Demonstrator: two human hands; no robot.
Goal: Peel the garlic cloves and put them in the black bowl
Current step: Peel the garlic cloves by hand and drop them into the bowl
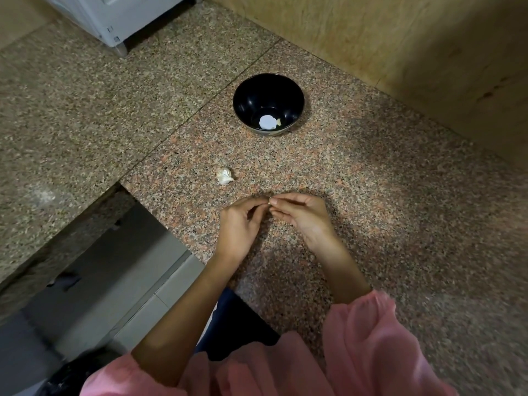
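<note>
While both hands meet above the near part of a speckled granite counter [371, 195], the left hand [238, 224] and the right hand [304, 217] curl their fingers tip to tip, pinching a small pale piece [270, 199] between them. Most of it is hidden, so whether it is clove or skin cannot be told. A garlic chunk [225, 176], still in its white skin, lies on the counter beyond the left hand, near the slab's left edge. Farther back, toward the counter's far edge, stands the black bowl [257, 95]; in its bottom lies one peeled clove [279, 122] beside a round white patch [267, 122] — a glare or a label, it is unclear which. A yellowish wall panel [400, 38] rises along the far right edge, and a white appliance [120, 15] sits at the far left corner. Grey floor tiles [114, 281] show below the left edge. Pink sleeves [363, 338] cover the person's upper arms.
</note>
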